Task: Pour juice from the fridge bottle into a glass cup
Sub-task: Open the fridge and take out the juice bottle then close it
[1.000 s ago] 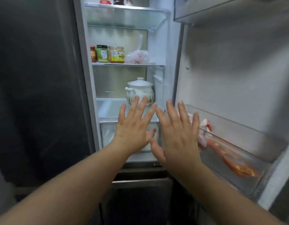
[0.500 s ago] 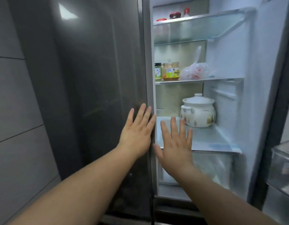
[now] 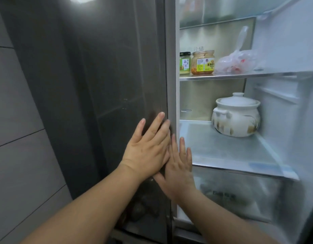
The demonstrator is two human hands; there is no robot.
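My left hand [image 3: 148,148] is flat, fingers spread, against the right edge of the closed dark left fridge door [image 3: 108,103]. My right hand [image 3: 178,166] is just beside it, fingers extended, at the door's edge in front of the open right compartment; part of it is tucked behind my left hand. Both hands hold nothing. No juice bottle and no glass cup are in view.
The open compartment holds a white lidded ceramic pot [image 3: 235,116] on a glass shelf [image 3: 231,152], two jars [image 3: 202,62] and a plastic bag [image 3: 240,62] on the shelf above, and a clear drawer [image 3: 240,194] below. A grey tiled wall [image 3: 15,138] stands at the left.
The view has swung left, away from the open right door's bin. Both hands moved left from the compartment's front to the left door's edge and closed together.
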